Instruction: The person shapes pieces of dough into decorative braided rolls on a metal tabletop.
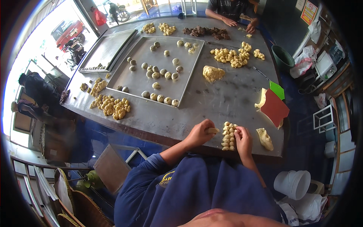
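My left hand is closed round a strip of pale yellow dough, one end of which sticks out past the fingers. Just right of it, near the table's front edge, small dough balls lie packed in short rows. At their right side my right hand has its fingertips pinched on a ball at the upper end; the fingers partly hide it. A loose flat lump of dough lies right of this hand. Farther up, a reddish-brown sheet covers part of another dough piece.
A metal tray holds scattered round filled balls; a second tray stands behind it. Dough-ball piles, a big dough lump, brown filling and a green scraper lie on the table. A co-worker's hands work across it.
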Action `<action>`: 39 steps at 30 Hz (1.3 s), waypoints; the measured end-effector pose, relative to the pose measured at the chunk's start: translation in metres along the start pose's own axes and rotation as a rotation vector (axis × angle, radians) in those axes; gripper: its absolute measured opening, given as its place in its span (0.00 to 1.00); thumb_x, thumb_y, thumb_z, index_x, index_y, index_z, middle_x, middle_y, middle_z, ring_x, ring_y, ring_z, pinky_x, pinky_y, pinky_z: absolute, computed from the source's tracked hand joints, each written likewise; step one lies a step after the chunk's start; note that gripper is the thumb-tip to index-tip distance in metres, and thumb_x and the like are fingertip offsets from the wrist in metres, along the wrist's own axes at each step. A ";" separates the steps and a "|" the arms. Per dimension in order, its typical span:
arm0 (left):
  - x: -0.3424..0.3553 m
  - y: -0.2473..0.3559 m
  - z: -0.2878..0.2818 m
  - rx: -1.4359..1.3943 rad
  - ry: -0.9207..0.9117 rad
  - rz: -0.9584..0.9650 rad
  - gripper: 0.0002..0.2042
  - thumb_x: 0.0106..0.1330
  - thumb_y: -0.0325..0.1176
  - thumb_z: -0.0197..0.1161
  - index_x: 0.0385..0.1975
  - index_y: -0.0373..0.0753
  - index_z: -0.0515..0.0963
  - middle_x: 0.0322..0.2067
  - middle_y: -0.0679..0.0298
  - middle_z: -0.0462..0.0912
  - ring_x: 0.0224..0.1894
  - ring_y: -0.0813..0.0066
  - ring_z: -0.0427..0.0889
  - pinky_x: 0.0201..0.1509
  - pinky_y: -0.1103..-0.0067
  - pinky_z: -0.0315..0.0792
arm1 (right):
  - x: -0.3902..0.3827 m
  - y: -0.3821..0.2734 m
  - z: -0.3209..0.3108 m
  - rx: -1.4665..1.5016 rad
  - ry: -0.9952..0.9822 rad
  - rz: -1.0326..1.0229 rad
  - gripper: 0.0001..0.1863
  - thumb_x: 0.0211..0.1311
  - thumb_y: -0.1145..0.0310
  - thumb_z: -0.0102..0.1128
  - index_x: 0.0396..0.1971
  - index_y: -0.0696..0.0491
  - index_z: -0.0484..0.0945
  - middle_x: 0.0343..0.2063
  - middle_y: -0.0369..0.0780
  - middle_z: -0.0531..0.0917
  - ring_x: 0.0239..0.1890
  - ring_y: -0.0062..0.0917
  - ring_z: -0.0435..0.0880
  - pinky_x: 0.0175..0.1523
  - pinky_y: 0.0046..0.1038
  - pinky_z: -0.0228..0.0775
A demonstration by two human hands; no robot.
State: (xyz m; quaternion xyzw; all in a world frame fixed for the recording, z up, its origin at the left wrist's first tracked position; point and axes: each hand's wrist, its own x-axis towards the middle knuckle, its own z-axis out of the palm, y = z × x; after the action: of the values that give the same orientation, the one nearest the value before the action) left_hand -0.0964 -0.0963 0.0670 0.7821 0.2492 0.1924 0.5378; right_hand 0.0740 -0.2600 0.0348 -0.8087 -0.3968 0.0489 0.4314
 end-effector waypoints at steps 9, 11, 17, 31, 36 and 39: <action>-0.005 0.015 0.003 -0.238 -0.313 -0.078 0.19 0.69 0.29 0.57 0.59 0.37 0.69 0.31 0.61 0.84 0.32 0.80 0.80 0.38 0.79 0.74 | -0.006 -0.060 -0.005 0.080 -0.104 -0.429 0.18 0.50 0.79 0.68 0.44 0.55 0.82 0.40 0.41 0.84 0.40 0.34 0.84 0.45 0.33 0.75; -0.007 0.027 0.001 -0.219 -0.322 -0.070 0.19 0.69 0.29 0.57 0.59 0.37 0.68 0.31 0.61 0.84 0.31 0.80 0.80 0.38 0.79 0.74 | -0.007 -0.059 -0.002 0.028 -0.116 -0.528 0.16 0.50 0.78 0.69 0.42 0.55 0.82 0.38 0.41 0.85 0.39 0.32 0.84 0.40 0.31 0.76; -0.003 0.005 0.002 -0.136 -0.232 0.220 0.08 0.66 0.25 0.57 0.44 0.35 0.76 0.31 0.58 0.83 0.35 0.67 0.84 0.41 0.73 0.76 | -0.011 -0.043 -0.007 0.826 -0.501 0.413 0.07 0.63 0.73 0.63 0.39 0.58 0.79 0.33 0.40 0.83 0.32 0.20 0.81 0.38 0.19 0.73; -0.002 -0.013 -0.006 -0.115 -0.051 -0.027 0.15 0.60 0.25 0.63 0.46 0.36 0.71 0.36 0.58 0.83 0.40 0.66 0.83 0.44 0.73 0.76 | -0.014 -0.007 -0.016 -0.033 -0.048 -0.006 0.09 0.60 0.78 0.60 0.40 0.56 0.80 0.40 0.43 0.81 0.40 0.30 0.81 0.44 0.28 0.74; -0.003 -0.001 -0.007 -0.059 -0.207 0.016 0.19 0.64 0.25 0.60 0.56 0.35 0.70 0.39 0.59 0.84 0.38 0.75 0.83 0.43 0.76 0.76 | -0.012 -0.034 -0.026 -0.209 -0.079 -0.173 0.09 0.62 0.74 0.60 0.41 0.59 0.81 0.43 0.46 0.84 0.43 0.41 0.82 0.49 0.36 0.73; -0.003 0.000 0.002 -0.141 -0.275 -0.001 0.21 0.65 0.30 0.63 0.57 0.35 0.72 0.37 0.58 0.83 0.37 0.72 0.82 0.43 0.74 0.76 | -0.012 -0.059 -0.015 0.123 -0.073 -0.242 0.17 0.51 0.78 0.68 0.44 0.55 0.82 0.40 0.42 0.85 0.42 0.34 0.84 0.48 0.35 0.75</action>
State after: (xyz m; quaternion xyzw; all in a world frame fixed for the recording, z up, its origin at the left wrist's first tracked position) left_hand -0.0980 -0.0996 0.0661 0.7612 0.1595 0.0999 0.6206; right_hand 0.0365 -0.2601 0.0849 -0.7246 -0.5033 0.0501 0.4681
